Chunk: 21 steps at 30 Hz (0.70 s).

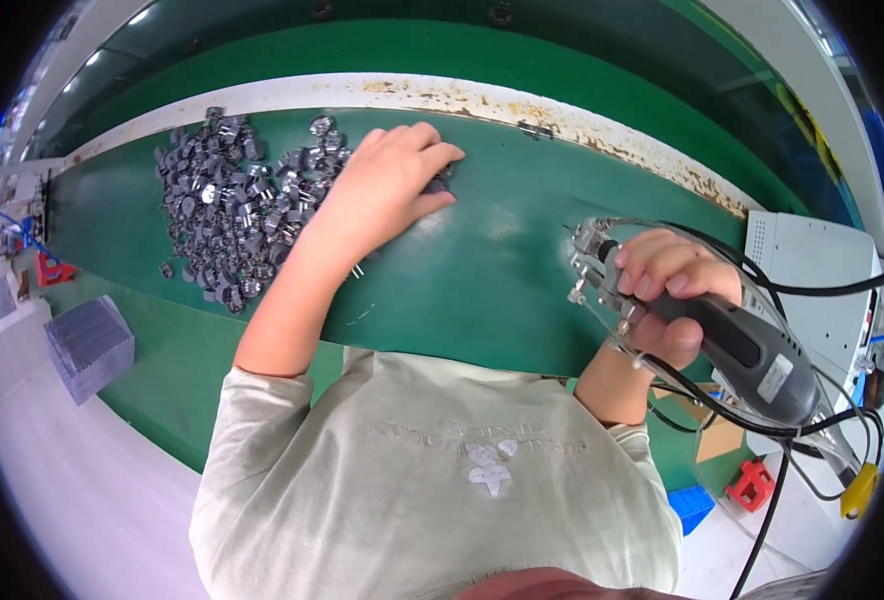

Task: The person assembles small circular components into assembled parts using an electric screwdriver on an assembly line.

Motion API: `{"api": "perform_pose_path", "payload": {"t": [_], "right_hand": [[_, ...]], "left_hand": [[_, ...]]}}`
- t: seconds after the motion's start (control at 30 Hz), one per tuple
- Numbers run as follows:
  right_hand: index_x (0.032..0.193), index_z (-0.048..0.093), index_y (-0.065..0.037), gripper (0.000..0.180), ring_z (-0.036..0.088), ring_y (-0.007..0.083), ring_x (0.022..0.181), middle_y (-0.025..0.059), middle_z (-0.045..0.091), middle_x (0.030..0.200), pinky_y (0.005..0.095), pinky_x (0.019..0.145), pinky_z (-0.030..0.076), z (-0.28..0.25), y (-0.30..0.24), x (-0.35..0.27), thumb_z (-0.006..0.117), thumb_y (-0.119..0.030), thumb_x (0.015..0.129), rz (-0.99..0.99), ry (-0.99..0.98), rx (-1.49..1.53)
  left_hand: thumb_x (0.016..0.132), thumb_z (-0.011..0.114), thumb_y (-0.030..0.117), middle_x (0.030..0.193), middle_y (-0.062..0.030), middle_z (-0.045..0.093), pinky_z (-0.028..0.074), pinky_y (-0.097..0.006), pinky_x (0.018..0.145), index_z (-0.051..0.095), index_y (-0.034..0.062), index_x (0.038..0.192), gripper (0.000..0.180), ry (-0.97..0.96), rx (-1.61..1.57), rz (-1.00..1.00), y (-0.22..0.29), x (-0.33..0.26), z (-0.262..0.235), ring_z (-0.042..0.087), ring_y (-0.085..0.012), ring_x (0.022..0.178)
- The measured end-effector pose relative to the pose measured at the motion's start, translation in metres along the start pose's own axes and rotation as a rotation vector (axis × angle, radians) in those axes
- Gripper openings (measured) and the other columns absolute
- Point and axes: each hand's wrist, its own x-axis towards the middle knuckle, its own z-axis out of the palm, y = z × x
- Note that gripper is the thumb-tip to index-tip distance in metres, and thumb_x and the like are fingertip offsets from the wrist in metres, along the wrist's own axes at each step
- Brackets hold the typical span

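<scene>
My left hand [390, 180] is over the green worktop at the right edge of a large heap of small components [232, 195], dark grey with shiny metal parts. Its thumb and index finger curl around small dark grey components [440, 182]; the fingers partly hide them, so their number cannot be made out. Closed around a black and grey handheld power tool [747, 345], my right hand [677, 285] keeps it tilted over the worktop's right side. The tool's metal head [592, 250] points left and carries fittings, a thin tube and a cable.
A worn white ledge [442, 92] borders the far side of the green worktop [462, 290]. At right stands a light grey machine box [812, 265], with black cables looping past it. Below are a blue bin [690, 508], a red holder [752, 486] and, at left, a grey stack [89, 345].
</scene>
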Motion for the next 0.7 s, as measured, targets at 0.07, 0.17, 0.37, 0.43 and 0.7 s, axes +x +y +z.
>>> {"api": "perform_pose_path", "payload": {"t": [0.07,0.17,0.37,0.43,0.7], "right_hand": [[0.092,0.053,-0.002,0.047,0.059,0.0225,0.06,0.0093,0.06,0.071,0.0404,0.061,0.053,0.001,-0.001,0.0,0.08,-0.04,0.083,-0.003,-0.008,0.013],[0.091,0.053,-0.002,0.046,0.059,0.0227,0.06,0.0097,0.06,0.07,0.0404,0.061,0.053,0.0,-0.003,0.002,0.081,-0.038,0.082,0.001,-0.015,0.036],[0.09,0.053,-0.002,0.045,0.059,0.0231,0.059,0.0096,0.059,0.069,0.0407,0.061,0.054,-0.006,-0.004,0.003,0.082,-0.036,0.081,0.011,-0.024,0.064],[0.089,0.052,-0.003,0.044,0.059,0.0231,0.059,0.0098,0.059,0.069,0.0409,0.061,0.054,-0.006,-0.005,0.003,0.082,-0.035,0.081,-0.004,-0.007,0.041],[0.088,0.052,-0.003,0.042,0.059,0.0223,0.057,0.0104,0.058,0.068,0.0416,0.061,0.054,-0.009,-0.009,0.005,0.082,-0.032,0.082,0.032,-0.036,0.08]], "left_hand": [[0.075,0.078,0.016,0.108,-0.0072,0.063,0.042,-0.038,0.094,0.065,0.0086,0.12,0.047,0.017,-0.025,0.039,0.014,0.004,0.013,0.058,-0.028,0.105],[0.071,0.078,0.022,0.106,-0.0046,0.065,0.037,-0.041,0.099,0.066,0.0085,0.118,0.05,0.058,-0.09,0.143,0.031,0.01,0.025,0.056,-0.0239,0.106],[0.07,0.08,0.022,0.111,-0.0025,0.061,0.033,-0.048,0.103,0.072,0.0099,0.105,0.038,0.144,0.021,0.152,0.047,0.016,0.036,0.052,-0.0237,0.115],[0.07,0.08,0.022,0.113,-0.0022,0.06,0.031,-0.048,0.104,0.072,0.0108,0.104,0.036,0.149,-0.005,0.175,0.053,0.02,0.041,0.051,-0.0244,0.117],[0.071,0.081,0.024,0.107,-0.0017,0.06,0.03,-0.047,0.105,0.073,0.0114,0.098,0.03,0.047,-0.058,0.213,0.056,0.025,0.061,0.051,-0.0223,0.117]]}}
